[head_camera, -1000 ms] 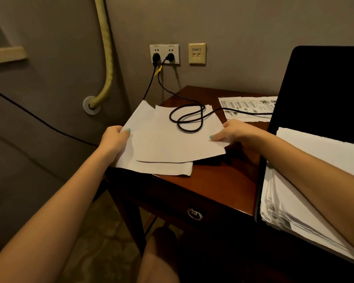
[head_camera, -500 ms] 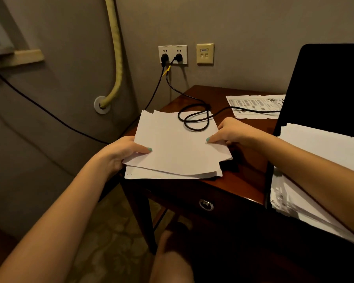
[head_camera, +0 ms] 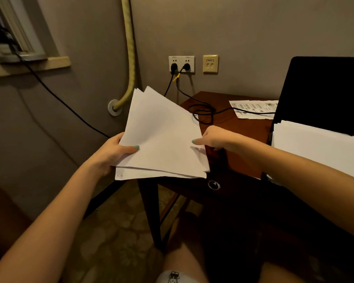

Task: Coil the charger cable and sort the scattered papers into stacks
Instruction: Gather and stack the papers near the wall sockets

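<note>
While we hold a sheaf of white papers (head_camera: 164, 139) tilted above the counter (head_camera: 245, 144), its far corners point toward 12 o'clock and its near edge overhangs the counter's 9 o'clock side. Our left hand (head_camera: 110, 155) grips the sheaf's 8 o'clock edge, with the thumb on top and the rest of the hand hidden beneath. Our right hand (head_camera: 213, 139) pinches the 3 o'clock edge, its fingers (head_camera: 198, 141) curled onto the top sheet. The sheets are fanned unevenly, and a staple shows in the bottom one's 7 o'clock corner.

The black charger cable (head_camera: 202, 114) lies on the counter at 1 o'clock from the sheaf, in a loose loop partly hidden behind the paper. One end climbs to the wall socket (head_camera: 181, 63) at 12 o'clock, where 2 plugs sit. The other end trails toward 3 o'clock across a printed sheet (head_camera: 253, 109) lying flat at the counter's far edge. At 3 o'clock from our right hand, a thick stack of papers (head_camera: 319, 148) lies in front of a black panel (head_camera: 325, 88); we cannot tell what that panel is. A yellow hose (head_camera: 131, 58) runs down the wall at 11 o'clock.
</note>
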`<state>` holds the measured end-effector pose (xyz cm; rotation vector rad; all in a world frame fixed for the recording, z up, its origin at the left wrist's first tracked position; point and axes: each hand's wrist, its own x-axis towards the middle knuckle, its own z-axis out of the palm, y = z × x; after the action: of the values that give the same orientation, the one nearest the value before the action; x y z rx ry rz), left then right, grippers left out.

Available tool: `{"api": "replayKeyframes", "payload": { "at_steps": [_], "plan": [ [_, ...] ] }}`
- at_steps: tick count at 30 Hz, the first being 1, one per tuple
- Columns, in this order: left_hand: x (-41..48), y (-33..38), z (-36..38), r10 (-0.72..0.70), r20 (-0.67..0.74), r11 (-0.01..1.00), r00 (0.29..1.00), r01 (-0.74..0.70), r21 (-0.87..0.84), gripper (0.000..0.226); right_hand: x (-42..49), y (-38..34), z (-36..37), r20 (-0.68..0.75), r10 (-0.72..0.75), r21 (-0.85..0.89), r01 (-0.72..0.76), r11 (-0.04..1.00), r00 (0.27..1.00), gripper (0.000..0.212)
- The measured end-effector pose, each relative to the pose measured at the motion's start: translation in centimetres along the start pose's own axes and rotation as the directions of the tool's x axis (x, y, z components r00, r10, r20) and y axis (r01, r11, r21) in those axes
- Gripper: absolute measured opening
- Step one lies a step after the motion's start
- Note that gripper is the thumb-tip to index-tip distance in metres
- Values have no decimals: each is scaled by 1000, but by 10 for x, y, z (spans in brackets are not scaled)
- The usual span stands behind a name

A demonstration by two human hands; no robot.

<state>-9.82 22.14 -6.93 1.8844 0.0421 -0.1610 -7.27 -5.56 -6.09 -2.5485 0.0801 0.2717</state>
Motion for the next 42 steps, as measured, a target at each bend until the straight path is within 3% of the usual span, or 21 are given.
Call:
{"api": "replayKeyframes", "payload": {
  "at_steps": [3, 6, 11, 16, 19, 22, 25, 29, 34, 36, 39, 42],
  "plan": [
    [-17, -2, -16, 103, -26, 994, 994, -104, -34, 40, -4, -8, 6, -6, -40, 310, 40, 950, 999, 45],
    [-28, -1, -26, 215, -42, 972, 976, -218, -85, 40, -9, -18, 9, -18, -75, 595, 71, 800, 997, 48],
    [-29, 19, -22, 343, -67, 906, 937, -349, -238, 41, -14, -33, -18, -223, -113, 782, 247, 573, 968, 15],
    [-13, 60, 13, 487, -71, 858, 870, -492, -149, 52, -24, -35, -64, -491, -168, 730, 509, 457, 855, 27],
    [0, 79, 36, 522, -64, 837, 851, -525, -151, 52, -24, -29, -79, -638, -186, 614, 640, 463, 747, 22],
    [17, 88, 49, 509, -37, 837, 860, -504, -210, 63, -22, -20, -87, -744, -140, 535, 708, 460, 653, 6],
    [27, 91, 59, 502, -14, 825, 865, -484, -292, 82, -20, -10, -86, -777, -108, 518, 728, 449, 620, 6],
    [33, 95, 77, 497, -65, 793, 865, -484, -370, 56, -17, -2, -75, -808, -60, 506, 743, 438, 586, 12],
    [34, 111, 88, 564, -181, 701, 806, -583, -410, 25, -15, 0, -76, -885, -17, 409, 795, 448, 465, 15],
    [35, 114, 88, 571, -206, 680, 794, -599, -424, 23, -13, 5, -76, -872, -39, 421, 787, 451, 488, 17],
    [40, 101, 94, 506, -203, 728, 838, -542, -420, 17, -8, 15, -62, -785, -76, 495, 696, 520, 615, 11],
    [41, 86, 99, 437, -208, 760, 875, -483, -436, 18, -6, 28, -46, -663, -61, 555, 544, 629, 746, 25]
  ]
}}
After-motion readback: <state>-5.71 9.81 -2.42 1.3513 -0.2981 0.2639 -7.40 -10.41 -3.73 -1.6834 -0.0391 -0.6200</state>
